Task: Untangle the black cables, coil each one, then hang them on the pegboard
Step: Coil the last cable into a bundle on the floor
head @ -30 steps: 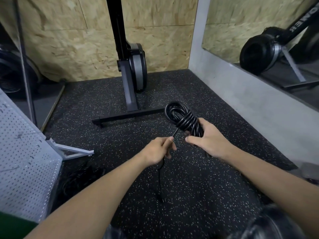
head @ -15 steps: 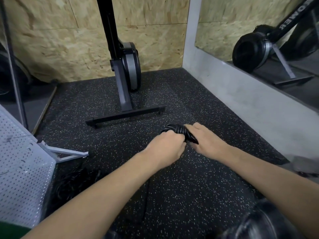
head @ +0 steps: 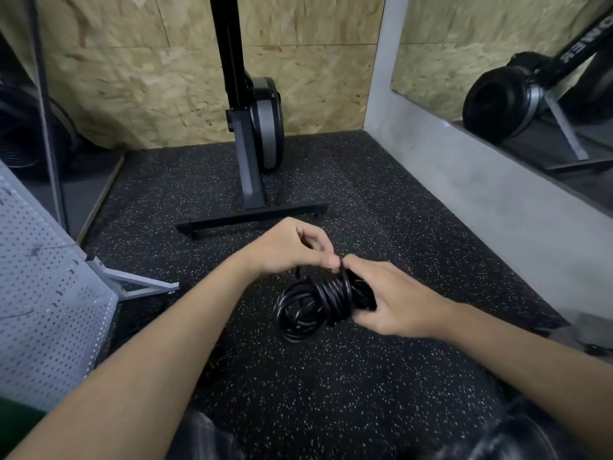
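Overall, the speckled black rubber floor (head: 298,393) carries everything in view. A chipboard wall (head: 132,78) closes its far edge, and a grey concrete wall (head: 481,200) runs along its right edge with a mirror (head: 464,61) mounted above it. The white pegboard (head: 43,293) stands at the left edge of the floor, tilted, with its grey metal foot (head: 142,287) resting on the rubber. An upright exercise machine (head: 255,127) stands near the far edge, in the middle, on a flat black base bar (head: 252,219).

Both bare forearms reach forward over the centre of the floor. The right hand (head: 398,300) grips one end of the black cable (head: 311,303); its fingers are curled around the bundle and its thumb lies across the top. The cable is wound into a coil of several loops, with turns wrapped crosswise around its middle. It is held clear of the floor, and the free loop end points toward the left edge.

The left hand (head: 285,247) is just above the coil, touching the right hand's thumb. Its fingers are curled, with thumb tip against forefinger, pinching a strand that rises from the coil. The end of that strand is hidden inside the hand.
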`<move>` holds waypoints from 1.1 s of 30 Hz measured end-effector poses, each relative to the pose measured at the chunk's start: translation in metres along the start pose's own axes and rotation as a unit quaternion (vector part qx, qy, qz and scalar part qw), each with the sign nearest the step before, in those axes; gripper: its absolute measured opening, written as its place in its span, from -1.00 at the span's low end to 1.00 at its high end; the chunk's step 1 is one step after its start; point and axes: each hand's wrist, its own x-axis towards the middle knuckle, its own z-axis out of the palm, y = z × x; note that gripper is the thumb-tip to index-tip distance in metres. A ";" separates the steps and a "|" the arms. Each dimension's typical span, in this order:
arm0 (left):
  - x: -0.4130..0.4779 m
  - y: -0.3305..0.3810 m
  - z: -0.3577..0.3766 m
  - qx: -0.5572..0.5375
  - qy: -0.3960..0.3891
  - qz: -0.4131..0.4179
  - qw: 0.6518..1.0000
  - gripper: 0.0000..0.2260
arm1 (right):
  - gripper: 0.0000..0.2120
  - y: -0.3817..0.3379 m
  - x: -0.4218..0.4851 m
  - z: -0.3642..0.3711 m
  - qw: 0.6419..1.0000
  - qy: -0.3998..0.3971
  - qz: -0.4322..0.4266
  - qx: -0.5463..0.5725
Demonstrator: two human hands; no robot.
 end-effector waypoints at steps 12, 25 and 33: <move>-0.002 -0.027 0.058 -0.088 0.005 -0.161 0.983 -0.68 | -0.45 0.023 0.018 -0.007 0.953 0.275 0.095 0.082; -0.008 0.042 0.069 0.411 -0.045 -0.015 0.911 -0.72 | -0.41 0.066 0.015 0.005 0.944 0.023 0.194 -0.264; -0.011 0.020 -0.004 0.286 0.094 0.050 0.952 -0.56 | -0.63 0.045 0.000 -0.005 0.992 -0.076 -0.004 -0.100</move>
